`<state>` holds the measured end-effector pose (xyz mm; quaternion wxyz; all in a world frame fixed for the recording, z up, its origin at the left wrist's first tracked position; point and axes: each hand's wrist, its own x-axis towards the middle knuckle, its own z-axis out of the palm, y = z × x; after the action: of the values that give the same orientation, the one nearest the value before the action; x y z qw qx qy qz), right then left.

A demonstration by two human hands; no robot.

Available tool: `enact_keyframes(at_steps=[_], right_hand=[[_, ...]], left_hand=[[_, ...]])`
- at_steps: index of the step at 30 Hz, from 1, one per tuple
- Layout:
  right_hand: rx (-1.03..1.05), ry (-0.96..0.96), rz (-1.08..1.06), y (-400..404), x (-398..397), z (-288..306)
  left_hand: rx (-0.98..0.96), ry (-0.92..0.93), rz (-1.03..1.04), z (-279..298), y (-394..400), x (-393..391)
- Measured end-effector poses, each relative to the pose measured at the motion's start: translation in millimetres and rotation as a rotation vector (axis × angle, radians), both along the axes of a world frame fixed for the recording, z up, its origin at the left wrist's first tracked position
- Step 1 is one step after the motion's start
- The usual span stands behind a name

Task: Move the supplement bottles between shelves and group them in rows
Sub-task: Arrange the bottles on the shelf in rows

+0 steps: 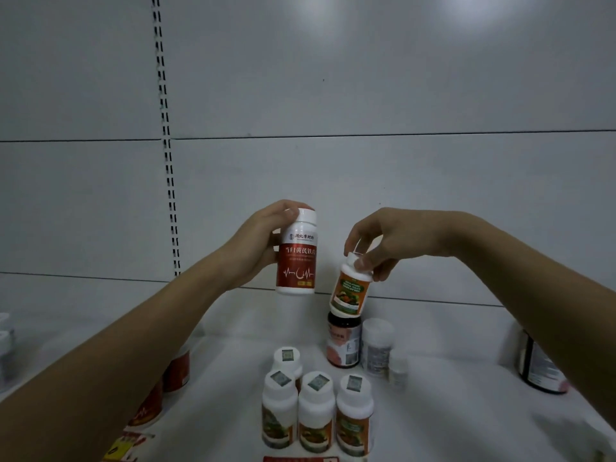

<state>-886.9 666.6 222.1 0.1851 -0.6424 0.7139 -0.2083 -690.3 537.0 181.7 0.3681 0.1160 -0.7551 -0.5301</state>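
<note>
The left hand (pixel 263 243) wraps its curled fingers and thumb around a white plastic bottle with a red label and white cap (pixel 296 253), holding it upright in the air in front of the grey metal back panel (pixel 366 95). Its forearm reaches in from seven o'clock.

The right hand (pixel 393 241) pinches, with its thumb and fingertips (pixel 365 263), the white cap of a smaller white bottle with an orange and green label (pixel 350 290). This bottle hangs tilted, its base at or just above the dark lid of a brown bottle with a pink label (pixel 343 341); contact cannot be judged. The right forearm enters from four o'clock, wrist bent downward.

On the white shelf (pixel 450 411), toward six o'clock of the hands, four white-capped bottles with orange and green labels (pixel 316 411) stand grouped, three in front and one behind. Just at three o'clock of the brown bottle stands a blurred white bottle (pixel 376 345). A dark jar (pixel 540 368) sits at the far right, partly hidden by the right arm. Red-labelled bottles (pixel 176 368) stand under the left forearm.
</note>
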Motion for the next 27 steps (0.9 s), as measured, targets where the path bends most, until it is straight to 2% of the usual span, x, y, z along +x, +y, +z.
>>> enact_keyframes(at_steps=[8,17,27], right_hand=[[0.082,-0.011,0.001,-24,17,-23],[0.230,0.186,-0.042,-52,40,-66],[0.392,0.177,-0.086,-59,58,-105]], left_hand=[[0.002,0.017,-0.018,-5,-19,10],[0.059,0.025,-0.060,-16,-40,28],[0.094,0.045,-0.125,-24,-51,44]])
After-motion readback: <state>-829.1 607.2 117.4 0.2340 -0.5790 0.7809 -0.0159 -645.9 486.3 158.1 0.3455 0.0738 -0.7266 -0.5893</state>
